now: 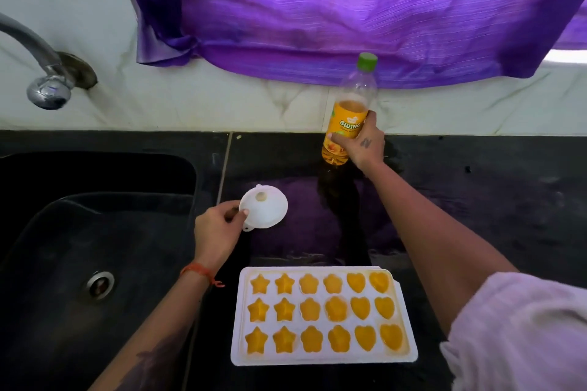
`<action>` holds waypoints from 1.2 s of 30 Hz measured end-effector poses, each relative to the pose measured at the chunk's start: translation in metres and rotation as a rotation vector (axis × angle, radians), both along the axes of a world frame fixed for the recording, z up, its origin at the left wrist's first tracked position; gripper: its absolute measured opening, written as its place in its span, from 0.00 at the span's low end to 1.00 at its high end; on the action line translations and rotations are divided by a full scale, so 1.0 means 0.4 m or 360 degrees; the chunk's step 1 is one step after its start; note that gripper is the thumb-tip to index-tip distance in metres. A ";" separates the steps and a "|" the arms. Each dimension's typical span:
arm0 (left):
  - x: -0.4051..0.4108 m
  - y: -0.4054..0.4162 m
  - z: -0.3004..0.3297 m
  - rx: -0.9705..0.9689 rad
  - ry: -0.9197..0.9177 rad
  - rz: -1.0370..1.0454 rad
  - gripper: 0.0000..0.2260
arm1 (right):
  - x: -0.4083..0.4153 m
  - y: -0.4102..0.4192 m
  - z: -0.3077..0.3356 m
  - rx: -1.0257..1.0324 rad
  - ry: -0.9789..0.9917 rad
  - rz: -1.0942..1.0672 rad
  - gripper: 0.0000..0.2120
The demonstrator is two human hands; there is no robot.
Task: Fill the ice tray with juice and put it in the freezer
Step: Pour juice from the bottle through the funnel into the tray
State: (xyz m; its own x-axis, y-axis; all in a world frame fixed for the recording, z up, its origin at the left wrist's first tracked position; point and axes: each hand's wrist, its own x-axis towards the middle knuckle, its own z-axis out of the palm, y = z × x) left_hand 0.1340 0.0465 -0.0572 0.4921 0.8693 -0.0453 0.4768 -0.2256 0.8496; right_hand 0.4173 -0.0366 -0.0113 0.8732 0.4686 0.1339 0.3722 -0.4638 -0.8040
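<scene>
Now juice-filled ice tray (324, 355) — right fingers (365, 133) round half-full bottle (344, 124), left fingers (235, 214) pinching funnel (265, 208).

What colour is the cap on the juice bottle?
Light green; the cap tops the juice bottle, seen clearly in the head view.

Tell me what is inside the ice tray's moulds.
All eighteen moulds of the white ice tray hold orange juice: stars, flowers and hearts, three rows of six. Nothing covers them; the mould bottoms are hidden under the juice.

Purple cloth (333, 9) hangs behind black sink (63, 232) and tap (41, 73).
</scene>
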 end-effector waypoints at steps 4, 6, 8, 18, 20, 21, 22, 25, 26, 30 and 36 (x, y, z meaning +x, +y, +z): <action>0.006 0.009 0.005 0.0035 -0.0003 0.0002 0.10 | -0.002 0.013 -0.014 -0.0074 0.0028 0.0026 0.37; 0.010 0.015 0.016 0.0097 0.0007 0.0044 0.09 | -0.018 0.006 -0.025 -0.0086 0.0100 -0.0029 0.38; 0.020 0.030 0.034 0.0263 0.0057 0.0075 0.08 | -0.051 -0.016 -0.036 -0.0017 0.0222 -0.0100 0.42; 0.157 0.171 0.126 0.1247 0.0434 -0.0199 0.13 | -0.230 -0.226 -0.073 0.0322 0.0418 -0.0206 0.32; 0.185 0.196 0.135 0.1442 0.0567 -0.0385 0.15 | -0.240 -0.257 -0.078 0.0315 0.0406 -0.0215 0.30; 0.199 0.208 0.137 0.1557 0.0641 -0.0445 0.17 | -0.242 -0.269 -0.081 0.0316 0.0400 -0.0223 0.29; 0.213 0.219 0.136 0.1676 0.0696 -0.0493 0.19 | -0.244 -0.279 -0.083 0.0316 0.0391 -0.0238 0.27; 0.240 0.234 0.122 0.1918 0.0704 -0.0635 0.22 | -0.240 -0.294 -0.090 0.0321 0.0355 -0.0282 0.24; 0.242 0.233 0.114 0.1951 0.0678 -0.0689 0.22 | -0.240 -0.296 -0.091 0.0315 0.0341 -0.0285 0.23; 0.231 0.207 0.069 0.2017 0.0650 -0.0877 0.21 | -0.251 -0.292 -0.099 0.0292 0.0353 -0.0269 0.19; 0.180 0.177 -0.008 0.1807 0.0721 -0.1041 0.25 | -0.279 -0.279 -0.099 0.0179 0.0291 -0.0214 0.16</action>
State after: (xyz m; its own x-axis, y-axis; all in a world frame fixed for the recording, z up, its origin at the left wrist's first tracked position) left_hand 0.2060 0.1173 -0.0603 0.9527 0.1568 0.2605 0.1994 -0.9689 -0.1463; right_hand 0.3057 -0.1483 -0.0510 0.9411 0.3380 0.0130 0.1571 -0.4028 -0.9017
